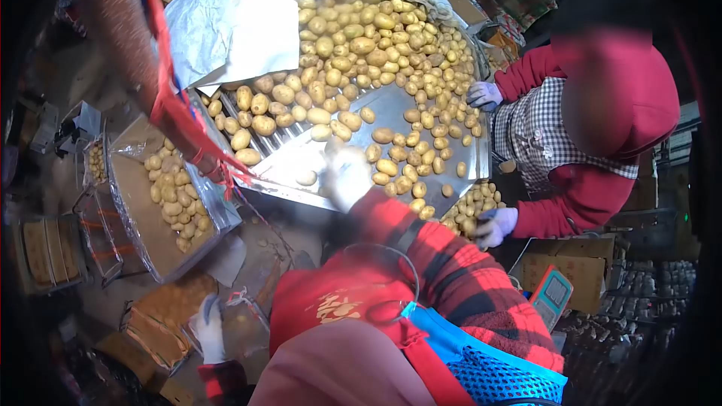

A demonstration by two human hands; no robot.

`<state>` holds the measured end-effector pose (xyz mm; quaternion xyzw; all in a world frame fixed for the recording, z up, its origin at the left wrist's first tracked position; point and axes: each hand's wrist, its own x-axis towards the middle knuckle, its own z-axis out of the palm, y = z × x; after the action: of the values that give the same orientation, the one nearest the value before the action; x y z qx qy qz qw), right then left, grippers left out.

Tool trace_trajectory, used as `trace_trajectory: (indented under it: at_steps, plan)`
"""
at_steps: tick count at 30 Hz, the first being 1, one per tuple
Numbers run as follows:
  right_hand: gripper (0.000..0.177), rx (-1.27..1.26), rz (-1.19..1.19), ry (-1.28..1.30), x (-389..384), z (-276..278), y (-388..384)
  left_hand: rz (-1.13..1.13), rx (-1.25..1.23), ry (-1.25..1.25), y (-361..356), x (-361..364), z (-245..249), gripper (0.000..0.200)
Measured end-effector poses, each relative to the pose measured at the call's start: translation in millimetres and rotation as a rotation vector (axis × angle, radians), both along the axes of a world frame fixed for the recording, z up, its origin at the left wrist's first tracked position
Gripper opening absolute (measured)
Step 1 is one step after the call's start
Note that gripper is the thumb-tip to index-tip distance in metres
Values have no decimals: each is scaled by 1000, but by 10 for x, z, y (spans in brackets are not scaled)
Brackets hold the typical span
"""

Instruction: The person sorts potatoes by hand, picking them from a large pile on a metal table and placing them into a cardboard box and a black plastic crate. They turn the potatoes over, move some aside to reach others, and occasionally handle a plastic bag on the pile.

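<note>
Reaching over the metal sorting table (289,162), my right hand (350,178) wears a whitish glove and is smeared by motion, so its grip is unclear. Potatoes (387,167) lie just beyond and to the right of it, and a single potato (306,177) rests on the bright metal to its left. My left hand (210,331), also gloved, is low at my left side with its fingers extended. It is beside a clear plastic bag (242,323) and an orange-brown sack (154,323).
Across the table, a person in a red hooded top has one gloved hand (485,95) by the potatoes and another (496,225) lower down. Another person's glove (440,5) shows at the top. A plastic-lined carton (143,210) holds potatoes. A red-wrapped bar (177,116) crosses the left.
</note>
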<state>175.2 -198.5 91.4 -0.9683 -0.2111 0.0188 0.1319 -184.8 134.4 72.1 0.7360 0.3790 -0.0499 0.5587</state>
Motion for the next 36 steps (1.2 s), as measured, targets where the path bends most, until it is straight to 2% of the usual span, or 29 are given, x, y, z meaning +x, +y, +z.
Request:
trace_trajectory:
  at_steps: [1,3,5,6,7,9,11,12,13,15,16,17,18,20,21,23,24,25,26,27,28,29,30,31,32,33,34,35,36]
  plan:
    - [25,289,-126,152,295,-261,-195,-26,-123,-67,-216,314,114,35]
    - [30,-235,33,-605,871,-932,-513,-133,-145,-101,-535,864,109,33]
    - [34,-481,190,-39,1462,-1344,-409,-244,-214,-144,-822,1406,-61,33]
    - [32,-635,208,77,1577,-1199,-275,-310,-258,-190,-1033,1758,10,35]
    - [36,-606,202,161,1586,-788,-287,-377,-306,-225,-1233,2047,89,37]
    - [27,-231,59,63,1461,-837,-359,-134,-854,-136,-1500,2475,-104,48]
    - [28,-50,-10,79,919,-644,-342,62,-1258,-192,-1747,2783,-186,49]
    - [29,71,-29,100,403,-614,-304,82,-1401,-145,-1843,2937,-153,41]
    - [30,195,-53,119,59,-599,-290,75,-1405,-131,-1894,2957,-225,41]
    - [34,450,226,2,80,-576,-619,86,-1401,-93,-1999,3020,-525,32]
    - [39,242,-116,240,211,-793,-766,50,-1560,-97,-1963,3022,-699,22]
    - [40,214,-165,-149,348,-952,-986,48,-1556,-86,-1983,3006,-712,22]
    - [34,11,-88,-453,567,-1043,-1212,25,-1626,-90,-2008,2997,-693,19]
    - [24,29,-48,45,1091,-1349,-1389,-81,-1806,-150,-2039,2981,-821,22]
    - [20,27,12,74,1305,-1355,-1405,-87,-1797,-154,-2069,3003,-784,22]
    - [20,96,-196,274,1406,-1238,-1237,-57,-1397,2,-2129,2996,-628,48]
    - [24,276,-162,-77,1155,-1151,-1123,-86,-1371,-52,-2141,2959,-587,61]
    - [27,192,-206,39,903,-973,-948,-89,-1375,-58,-2063,2943,-559,61]
    - [28,654,-470,744,562,-467,-705,-157,-1458,-60,-1898,2896,-556,62]
    - [28,392,123,265,138,-1095,-604,-225,-1543,-57,-1732,2836,-574,63]
    - [31,298,172,136,-255,-864,-289,-220,-1587,-95,-1579,2744,-640,65]
    - [38,593,281,218,-562,-490,-69,-210,-1369,-75,-1425,2596,-673,64]
    - [48,498,160,331,-961,-573,255,-197,-1149,-62,-1223,2382,-709,64]
    - [56,501,271,320,-1157,-415,293,-809,-390,-313,-853,2047,-820,64]
    - [52,678,515,473,-1257,-568,266,-222,-1028,-5,-643,1755,-551,63]
    - [53,676,650,658,-1250,-481,192,-426,-981,118,-619,1664,-41,62]
    - [54,681,621,595,-1333,-573,85,-387,-903,152,-265,1169,-242,60]
    - [55,683,595,530,-1405,-669,-40,-327,-812,235,-155,850,-121,57]
    - [54,594,527,625,-1400,-640,-196,-181,-598,390,-194,546,61,50]
